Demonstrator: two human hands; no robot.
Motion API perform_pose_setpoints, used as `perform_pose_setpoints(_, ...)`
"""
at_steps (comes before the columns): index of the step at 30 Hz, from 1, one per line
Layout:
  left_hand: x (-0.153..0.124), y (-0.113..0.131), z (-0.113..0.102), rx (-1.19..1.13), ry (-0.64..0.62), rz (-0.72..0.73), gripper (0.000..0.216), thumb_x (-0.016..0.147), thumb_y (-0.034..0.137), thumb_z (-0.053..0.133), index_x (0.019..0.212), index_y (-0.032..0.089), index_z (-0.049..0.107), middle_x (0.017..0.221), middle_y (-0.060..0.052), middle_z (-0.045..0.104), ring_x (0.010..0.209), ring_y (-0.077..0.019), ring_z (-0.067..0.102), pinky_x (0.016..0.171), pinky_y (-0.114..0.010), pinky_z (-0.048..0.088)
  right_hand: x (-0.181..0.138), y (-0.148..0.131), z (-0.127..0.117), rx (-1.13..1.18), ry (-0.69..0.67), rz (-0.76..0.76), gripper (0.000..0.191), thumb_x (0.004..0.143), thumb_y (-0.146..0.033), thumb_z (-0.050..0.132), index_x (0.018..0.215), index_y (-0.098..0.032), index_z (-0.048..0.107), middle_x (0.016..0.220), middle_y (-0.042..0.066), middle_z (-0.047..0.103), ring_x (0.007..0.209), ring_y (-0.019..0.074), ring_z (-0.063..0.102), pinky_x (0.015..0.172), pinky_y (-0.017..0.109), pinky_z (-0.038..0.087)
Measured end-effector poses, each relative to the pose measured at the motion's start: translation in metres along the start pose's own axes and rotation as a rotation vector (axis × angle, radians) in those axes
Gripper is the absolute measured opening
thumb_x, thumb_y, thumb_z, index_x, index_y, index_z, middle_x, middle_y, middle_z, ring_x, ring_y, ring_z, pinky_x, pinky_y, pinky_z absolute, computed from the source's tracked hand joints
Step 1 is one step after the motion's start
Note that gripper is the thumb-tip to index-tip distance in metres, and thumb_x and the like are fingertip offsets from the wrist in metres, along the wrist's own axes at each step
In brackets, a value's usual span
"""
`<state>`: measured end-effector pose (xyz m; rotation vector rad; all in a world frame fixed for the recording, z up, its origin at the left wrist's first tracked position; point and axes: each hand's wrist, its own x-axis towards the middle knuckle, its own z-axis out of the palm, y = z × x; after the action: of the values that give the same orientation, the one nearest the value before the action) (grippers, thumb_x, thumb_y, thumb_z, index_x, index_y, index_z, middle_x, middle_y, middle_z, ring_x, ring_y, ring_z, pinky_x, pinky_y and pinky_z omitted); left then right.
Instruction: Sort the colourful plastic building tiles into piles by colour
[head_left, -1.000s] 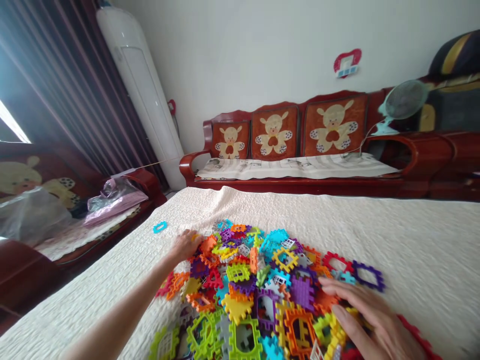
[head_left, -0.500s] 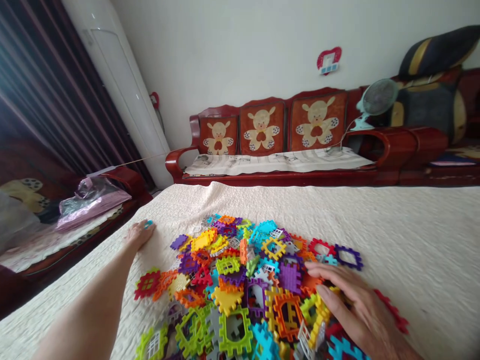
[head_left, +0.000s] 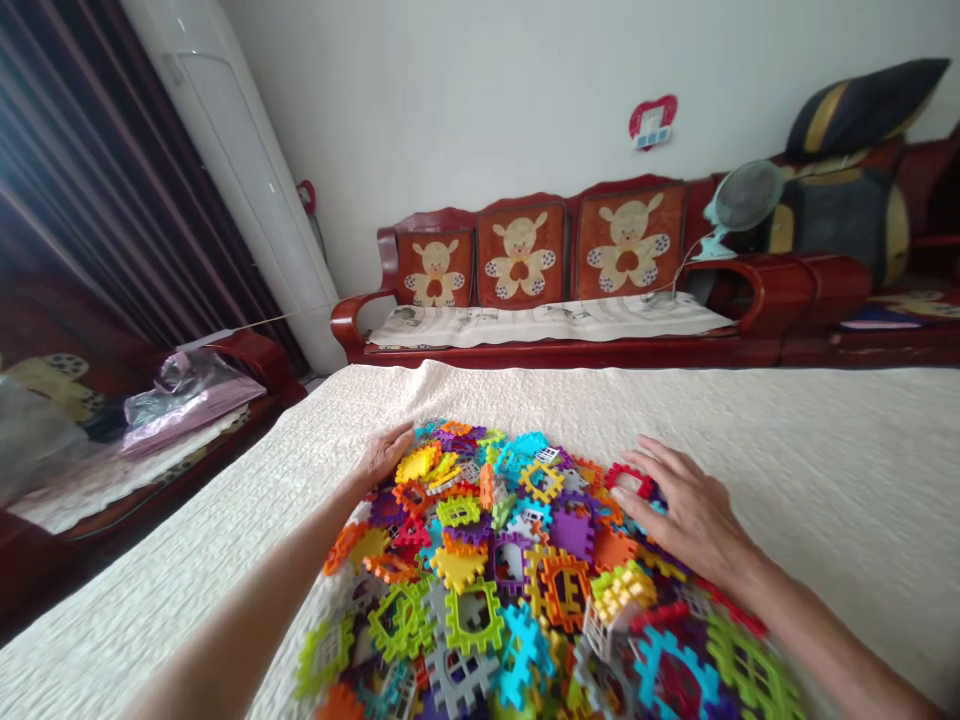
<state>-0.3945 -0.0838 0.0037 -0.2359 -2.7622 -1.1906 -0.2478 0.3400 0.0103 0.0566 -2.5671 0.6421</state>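
Note:
A heap of colourful plastic interlocking tiles [head_left: 510, 560] lies on a cream quilted cover [head_left: 825, 470]. My left hand [head_left: 386, 455] rests flat at the pile's far left edge, fingers stretched, touching a yellow tile [head_left: 416, 465]. My right hand [head_left: 686, 510] lies spread on the pile's right side, fingers over a red open-frame tile [head_left: 626, 478]. Neither hand grips a piece.
A red wooden sofa [head_left: 570, 350] with bear cushions runs behind the cover. A tall white air conditioner [head_left: 240, 160] stands at the back left. A small fan [head_left: 739, 205] sits on the sofa arm. A plastic bag [head_left: 184, 395] lies on the left bench.
My left hand came back from the stray blue piece at the left to the pile's edge. My right hand moved forward and up over the right-hand tiles. The pile looks more gathered.

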Motion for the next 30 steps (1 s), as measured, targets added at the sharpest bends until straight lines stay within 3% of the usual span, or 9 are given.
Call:
perform_pose_setpoints(2, 0.008, 0.018, 0.016, -0.080, -0.082, 0.021, 0.065, 0.082, 0.066, 0.041, 0.122, 0.019, 0.063, 0.126, -0.005, 0.063, 0.120, -0.0261, 0.055, 0.105, -0.037, 0.040, 0.005, 0.016, 0.010, -0.018, -0.127, 0.104, 0.049, 0.079, -0.058, 0.050, 0.112, -0.025, 0.065, 0.135, 0.009, 0.055, 0.126, 0.0328, 0.047, 0.103, 0.053, 0.038)
perform_pose_setpoints(5, 0.011, 0.040, 0.039, -0.161, -0.198, 0.039, 0.066, 0.079, 0.069, 0.044, 0.119, 0.020, 0.065, 0.122, -0.004, 0.066, 0.114, -0.0259, 0.059, 0.101, -0.036, 0.044, 0.003, 0.027, 0.013, 0.056, -0.268, 0.103, 0.044, 0.082, -0.056, 0.048, 0.107, -0.026, 0.068, 0.129, 0.007, 0.060, 0.123, 0.0290, 0.050, 0.105, 0.047, 0.038)
perform_pose_setpoints(11, 0.001, 0.079, 0.073, -0.219, -0.289, 0.043, 0.070, 0.077, 0.070, 0.047, 0.120, 0.017, 0.064, 0.122, -0.006, 0.066, 0.117, -0.0279, 0.057, 0.103, -0.040, 0.043, -0.009, 0.019, -0.009, 0.128, -0.336, 0.047, 0.030, 0.079, -0.039, 0.051, 0.094, -0.024, 0.072, 0.117, 0.006, 0.066, 0.114, 0.0249, 0.057, 0.102, 0.040, 0.041)
perform_pose_setpoints(18, -0.019, 0.135, 0.120, -0.186, -0.311, 0.139, 0.058, 0.081, 0.061, 0.049, 0.122, 0.022, 0.063, 0.128, -0.002, 0.062, 0.122, -0.0261, 0.053, 0.107, -0.037, 0.039, -0.027, 0.034, -0.026, 0.127, -0.293, 0.087, 0.029, 0.078, -0.036, 0.051, 0.094, -0.023, 0.072, 0.118, 0.007, 0.066, 0.112, 0.0248, 0.058, 0.101, 0.040, 0.042)
perform_pose_setpoints(20, -0.023, 0.149, 0.124, -0.156, -0.291, 0.149, 0.056, 0.081, 0.058, 0.051, 0.123, 0.022, 0.063, 0.129, -0.003, 0.061, 0.123, -0.0257, 0.053, 0.108, -0.036, 0.038, -0.037, 0.038, -0.034, 0.132, -0.293, 0.098, 0.029, 0.078, -0.038, 0.052, 0.092, -0.022, 0.072, 0.116, 0.009, 0.067, 0.112, 0.0258, 0.059, 0.102, 0.041, 0.042)
perform_pose_setpoints(22, -0.023, 0.157, 0.112, -0.119, -0.248, 0.150, 0.054, 0.082, 0.056, 0.052, 0.122, 0.022, 0.063, 0.130, -0.003, 0.060, 0.124, -0.0248, 0.052, 0.109, -0.036, 0.036, -0.049, 0.040, -0.046, 0.194, -0.287, 0.088, 0.033, 0.081, -0.041, 0.050, 0.096, -0.020, 0.071, 0.117, 0.010, 0.067, 0.113, 0.0251, 0.059, 0.103, 0.040, 0.042)
perform_pose_setpoints(25, -0.031, 0.147, 0.062, -0.057, -0.115, 0.117, 0.056, 0.086, 0.056, 0.045, 0.128, 0.022, 0.058, 0.134, -0.004, 0.057, 0.128, -0.0232, 0.048, 0.110, -0.035, 0.033, -0.071, 0.043, -0.064, 0.295, -0.185, 0.084, 0.043, 0.087, -0.047, 0.044, 0.113, -0.019, 0.064, 0.124, 0.010, 0.064, 0.117, 0.0231, 0.057, 0.104, 0.038, 0.042)
perform_pose_setpoints(28, -0.067, 0.108, -0.003, 0.024, 0.074, -0.011, 0.058, 0.091, 0.055, 0.033, 0.132, 0.020, 0.053, 0.135, -0.006, 0.057, 0.132, -0.0238, 0.043, 0.109, -0.038, 0.033, -0.093, 0.047, -0.074, 0.281, -0.069, 0.158, 0.047, 0.086, -0.051, 0.046, 0.117, -0.019, 0.061, 0.125, 0.010, 0.063, 0.118, 0.0251, 0.057, 0.103, 0.040, 0.044)
perform_pose_setpoints(30, -0.104, 0.075, -0.035, 0.099, 0.169, -0.144, 0.059, 0.092, 0.054, 0.029, 0.133, 0.018, 0.051, 0.135, -0.010, 0.056, 0.132, -0.0259, 0.043, 0.108, -0.041, 0.034, -0.103, 0.048, -0.073, 0.271, -0.081, 0.208, 0.049, 0.085, -0.053, 0.045, 0.118, -0.020, 0.060, 0.121, 0.010, 0.066, 0.113, 0.0262, 0.060, 0.099, 0.040, 0.047)
